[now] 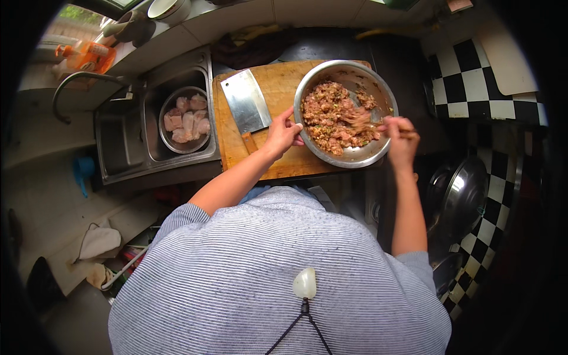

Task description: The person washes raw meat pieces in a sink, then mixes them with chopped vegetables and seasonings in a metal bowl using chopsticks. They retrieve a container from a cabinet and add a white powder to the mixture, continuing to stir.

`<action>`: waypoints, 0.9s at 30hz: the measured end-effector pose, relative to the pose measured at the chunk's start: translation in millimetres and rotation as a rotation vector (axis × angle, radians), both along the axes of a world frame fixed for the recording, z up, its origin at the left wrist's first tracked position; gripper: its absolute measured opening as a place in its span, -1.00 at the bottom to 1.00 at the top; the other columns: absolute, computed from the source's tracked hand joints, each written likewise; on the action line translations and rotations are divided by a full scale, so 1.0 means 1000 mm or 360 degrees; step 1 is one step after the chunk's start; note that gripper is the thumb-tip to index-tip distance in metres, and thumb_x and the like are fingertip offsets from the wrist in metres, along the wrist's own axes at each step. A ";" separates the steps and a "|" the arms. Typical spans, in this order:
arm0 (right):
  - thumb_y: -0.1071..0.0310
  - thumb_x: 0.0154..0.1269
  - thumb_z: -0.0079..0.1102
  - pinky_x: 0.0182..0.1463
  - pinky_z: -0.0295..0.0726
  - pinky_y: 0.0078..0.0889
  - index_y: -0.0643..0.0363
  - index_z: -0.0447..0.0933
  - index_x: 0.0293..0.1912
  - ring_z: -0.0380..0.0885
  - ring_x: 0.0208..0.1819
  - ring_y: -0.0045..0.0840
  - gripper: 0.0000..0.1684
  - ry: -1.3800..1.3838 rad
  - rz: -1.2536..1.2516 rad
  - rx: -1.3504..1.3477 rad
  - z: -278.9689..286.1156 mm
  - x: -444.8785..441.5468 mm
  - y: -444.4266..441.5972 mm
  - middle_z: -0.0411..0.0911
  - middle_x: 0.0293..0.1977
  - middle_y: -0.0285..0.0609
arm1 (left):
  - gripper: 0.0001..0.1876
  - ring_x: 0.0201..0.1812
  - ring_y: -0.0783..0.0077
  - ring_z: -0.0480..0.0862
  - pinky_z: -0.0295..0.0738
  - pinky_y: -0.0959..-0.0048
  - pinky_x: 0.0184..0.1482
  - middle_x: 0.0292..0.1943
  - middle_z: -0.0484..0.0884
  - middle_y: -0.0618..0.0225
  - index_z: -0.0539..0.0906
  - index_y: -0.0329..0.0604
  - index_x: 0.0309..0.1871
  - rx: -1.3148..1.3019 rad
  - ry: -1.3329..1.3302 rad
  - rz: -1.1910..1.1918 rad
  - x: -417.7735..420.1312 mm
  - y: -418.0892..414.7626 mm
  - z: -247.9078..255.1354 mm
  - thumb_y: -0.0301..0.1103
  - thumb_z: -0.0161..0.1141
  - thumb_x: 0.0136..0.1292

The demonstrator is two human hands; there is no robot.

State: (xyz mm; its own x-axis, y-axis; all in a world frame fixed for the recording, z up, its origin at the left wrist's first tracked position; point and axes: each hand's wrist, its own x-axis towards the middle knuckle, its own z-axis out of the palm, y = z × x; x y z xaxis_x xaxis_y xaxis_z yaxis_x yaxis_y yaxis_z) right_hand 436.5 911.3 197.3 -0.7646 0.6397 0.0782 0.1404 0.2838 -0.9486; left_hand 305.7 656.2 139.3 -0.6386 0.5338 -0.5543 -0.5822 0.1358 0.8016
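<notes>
A large stainless steel bowl (345, 162) rests on a wooden cutting board (288, 162), toward its right side. Inside lies ground meat (326, 111) mixed with green bits, heaped mostly on the left; bare steel shows at the right. My left hand (284, 132) grips the bowl's left rim, thumb on the edge. At the right rim, my right hand (401, 140) is closed around thin sticks, probably chopsticks (377, 127), whose tips blur into the meat. A cleaver (246, 100) with a wooden handle lies flat on the board, left of the bowl and beside my left hand.
Left of the board is a double steel sink (120, 137) with a curved faucet (84, 76). A metal bowl (165, 140) of pale raw meat pieces (188, 120) sits in its right basin. Orange soap bottles (95, 57) stand on the ledge. Pot lids (463, 195) hang at right.
</notes>
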 end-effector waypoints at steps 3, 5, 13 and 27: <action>0.42 0.24 0.20 -0.38 0.59 -0.59 0.24 0.61 -0.40 0.58 -0.42 -0.60 -0.88 0.0203 -0.0159 0.0200 0.002 -0.045 0.014 0.56 -0.46 -0.25 | -0.33 -0.56 0.47 0.59 0.67 0.47 -0.49 -0.48 0.48 0.32 0.10 -0.20 0.42 -0.0010 0.0011 -0.0038 0.002 0.004 0.001 -0.59 0.04 0.23; 0.20 0.28 0.18 -0.41 0.57 -0.54 0.12 0.62 -0.43 0.55 -0.44 -0.56 -0.76 0.0012 -0.0107 0.0596 0.005 -0.068 -0.017 0.54 -0.46 -0.29 | -0.35 -0.53 0.46 0.61 0.68 0.46 -0.44 -0.47 0.51 0.32 0.11 -0.19 0.42 -0.0072 0.0034 -0.0100 0.002 0.007 0.001 -0.57 0.03 0.26; 0.37 0.17 0.15 -0.46 0.61 -0.40 0.07 0.53 -0.38 0.58 -0.49 -0.38 -0.97 0.0045 0.0746 0.1128 0.023 -0.043 -0.145 0.44 -0.48 -0.20 | -0.37 -0.44 0.47 0.62 0.67 0.50 -0.35 -0.39 0.52 0.31 0.02 -0.19 0.44 -0.0016 -0.0004 -0.0199 -0.004 -0.003 -0.004 -0.51 -0.02 0.34; 0.34 0.25 0.17 -0.35 0.54 -0.39 0.03 0.63 -0.38 0.56 -0.43 -0.43 -0.89 0.0138 0.0110 0.1011 -0.003 -0.021 -0.037 0.54 -0.42 -0.21 | -0.39 -0.43 0.44 0.64 0.69 0.45 -0.33 -0.39 0.54 0.28 0.04 -0.17 0.44 0.0050 -0.0060 -0.0244 -0.004 0.002 0.005 -0.56 -0.06 0.34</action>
